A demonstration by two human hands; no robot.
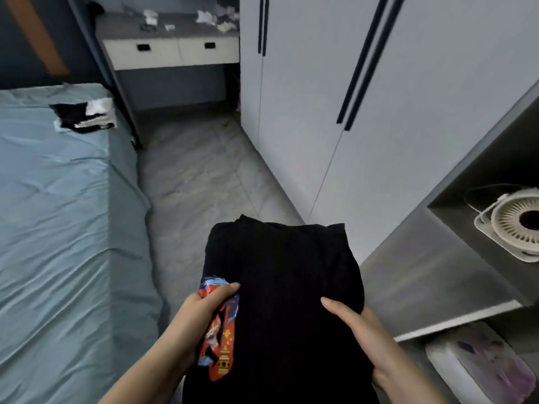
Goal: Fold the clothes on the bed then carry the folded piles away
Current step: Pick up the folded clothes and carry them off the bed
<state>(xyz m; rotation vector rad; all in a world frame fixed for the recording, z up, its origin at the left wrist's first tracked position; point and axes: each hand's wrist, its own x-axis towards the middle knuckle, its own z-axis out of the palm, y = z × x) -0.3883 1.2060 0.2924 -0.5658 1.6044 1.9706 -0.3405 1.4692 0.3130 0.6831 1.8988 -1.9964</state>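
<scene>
Floor lane [198,170] open between bed [58,214] and wardrobe [306,112].

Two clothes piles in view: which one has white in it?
The small pile on the bed, near its far corner: black mixed with white. The carried pile, gripped by left hand and right hand, is black with a red-and-blue print.

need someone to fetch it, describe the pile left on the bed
Find the blue-green bed on the left. Near its far right corner lies a small clothes pile, black and white, unlike the held black pile with a red print.
</scene>
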